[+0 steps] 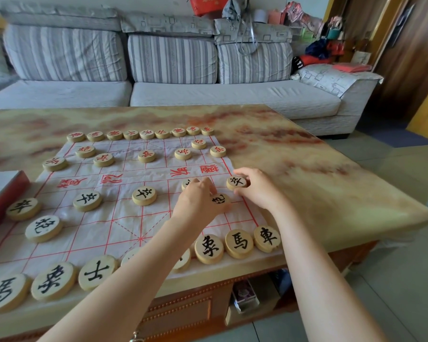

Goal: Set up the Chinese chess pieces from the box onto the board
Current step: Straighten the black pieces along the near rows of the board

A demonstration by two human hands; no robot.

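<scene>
The right hand (257,191) pinches a black soldier piece (236,181) by its rim between thumb and curled fingers, at the right edge of the board (124,223), on or just above it. The left hand (195,201) is curled over a black cannon piece (220,199) just beside it and appears to grip that one by the rim too, though the hand hides much of the hold. The pieces look like thick wooden discs: stiff, light, smooth-faced and not fragile, so a rim pinch likely suits them best. The board seems a thin creased sheet lying on the table (319,174). It would probably ruck if a disc were dragged, so lifting and setting down flat looks safer than sliding.
</scene>
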